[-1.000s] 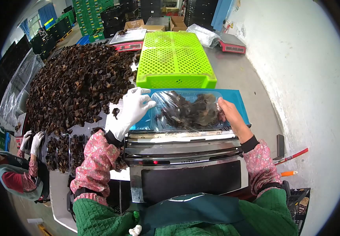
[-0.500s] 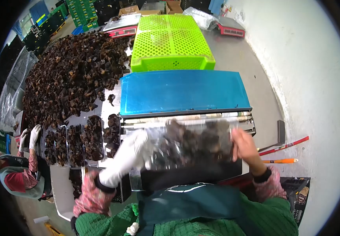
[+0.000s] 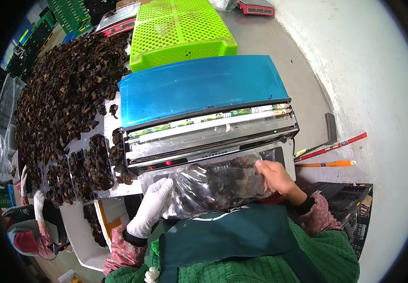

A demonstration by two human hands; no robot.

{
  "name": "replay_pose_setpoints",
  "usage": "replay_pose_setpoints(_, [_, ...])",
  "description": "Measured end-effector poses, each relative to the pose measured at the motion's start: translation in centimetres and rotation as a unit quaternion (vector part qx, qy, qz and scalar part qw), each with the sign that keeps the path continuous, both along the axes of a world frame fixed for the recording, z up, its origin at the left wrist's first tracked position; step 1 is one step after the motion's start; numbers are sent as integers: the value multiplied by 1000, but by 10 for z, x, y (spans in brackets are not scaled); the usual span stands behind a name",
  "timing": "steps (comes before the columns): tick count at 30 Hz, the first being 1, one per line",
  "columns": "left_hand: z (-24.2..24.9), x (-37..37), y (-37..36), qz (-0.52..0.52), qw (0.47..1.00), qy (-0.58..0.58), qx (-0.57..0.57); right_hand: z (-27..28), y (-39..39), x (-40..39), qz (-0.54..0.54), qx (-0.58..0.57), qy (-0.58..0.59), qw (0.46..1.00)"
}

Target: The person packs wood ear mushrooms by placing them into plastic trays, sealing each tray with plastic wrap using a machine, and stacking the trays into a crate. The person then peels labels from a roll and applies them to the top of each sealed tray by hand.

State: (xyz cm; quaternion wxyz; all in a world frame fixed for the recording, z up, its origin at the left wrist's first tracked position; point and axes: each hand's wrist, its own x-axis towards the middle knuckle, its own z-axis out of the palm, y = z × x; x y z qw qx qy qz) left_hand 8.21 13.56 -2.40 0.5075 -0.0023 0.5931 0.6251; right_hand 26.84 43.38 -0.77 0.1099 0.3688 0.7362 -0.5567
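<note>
A clear plastic tray of dark wood ear mushrooms, with shiny film over it, is held level in front of my apron. My left hand, in a white glove, closes around its left end. My bare right hand pinches the right end, thumb on top; the fingers beneath are hidden. Just beyond the tray stands a film wrapping machine with a blue cover, a printed film roll and a lit red light. The tray overlaps the machine's front edge in view.
Loose wood ear mushrooms are heaped at the left, with filled trays before them. A green crate sits behind the machine. Red and orange handles lie right, near the wall. A co-worker's gloved hand is at far left.
Both hands have brought the tray down and closer to my apron, uncovering the machine's front and film roll. The film now looks stretched over the mushrooms. The camera view has shifted and tilted.
</note>
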Motion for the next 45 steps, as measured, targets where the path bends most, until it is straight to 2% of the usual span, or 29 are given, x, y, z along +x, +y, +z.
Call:
replay_pose_setpoints(2, [0,12,-4,-1,1000,-14,-25,-3,-5,9,-12,-16,-29,999])
replay_pose_setpoints(5, [1,23,-20,15,999,-18,-42,-12,-5,23,-148,-81,85,982])
replay_pose_setpoints(6, [-1,31,-20,47,998,-14,-30,-1,-3,24,-192,-147,76,967])
replay_pose_setpoints(9, [-6,39,-27,116,992,-49,11,-1,-3,27,-248,-191,135,940])
replay_pose_setpoints(11, [-10,42,-39,163,979,-83,89,0,4,42,-287,-255,188,904])
replay_pose_setpoints(12, [-3,50,-42,204,968,-142,45,7,3,51,-297,-267,198,895])
replay_pose_setpoints(14, [10,65,-52,223,948,-225,-19,8,1,78,-319,-285,199,882])
replay_pose_setpoints(15, [-14,81,-74,177,958,-227,14,-5,-3,98,-317,-277,169,891])
replay_pose_setpoints(17, [-39,110,-79,167,948,-268,35,-48,-13,131,-310,-260,112,908])
replay_pose_setpoints(20, [-28,119,-33,186,949,-249,-57,-83,-63,110,-277,-283,48,917])
replay_pose_setpoints(21, [-40,117,-38,139,959,-247,1,-84,-74,107,-268,-294,41,917])
replay_pose_setpoints(22, [-43,117,-47,48,989,-132,-47,-84,-83,100,-259,-303,37,916])
replay_pose_setpoints(25, [-75,119,-72,78,996,-46,20,-79,-93,87,-242,-318,44,916])
replay_pose_setpoints(31, [-78,97,-80,80,984,-148,65,-75,-128,49,-226,-342,60,910])
replay_pose_setpoints(32, [-77,93,-84,75,982,-161,71,-71,-132,43,-199,-320,67,924])
replay_pose_setpoints(33, [-79,88,-85,66,979,-174,78,-66,-131,41,-96,-225,97,965])
replay_pose_setpoints(34, [-80,83,-88,57,978,-185,83,-57,-127,38,-40,-155,139,977])
replay_pose_setpoints(35, [-81,78,-89,48,976,-196,88,-41,-119,38,-125,-244,178,945])
replay_pose_setpoints(36, [-81,74,-90,36,973,-206,94,-10,-110,38,-275,-416,190,845])
replay_pose_setpoints(37, [-82,70,-90,27,971,-216,99,18,-114,32,-309,-384,192,849])
replay_pose_setpoints(38, [-82,69,-87,19,968,-225,105,21,-113,36,-136,-182,220,949])
replay_pose_setpoints(39, [-81,68,-87,10,967,-231,111,33,-117,37,43,34,218,974])
replay_pose_setpoints(40, [-80,69,-83,-1,964,-240,113,53,-129,40,233,250,127,931])
replay_pose_setpoints(41, [-79,71,-78,-16,962,-246,118,79,-145,27,399,438,11,806])
replay_pose_setpoints(43, [-73,80,-64,-51,958,-252,124,68,-158,36,343,519,180,762])
replay_pose_setpoints(44, [-68,87,-56,-69,956,-255,128,50,-161,45,254,551,312,731])
replay_pose_setpoints(45, [-64,93,-47,-89,953,-256,131,46,-164,47,245,472,231,814])
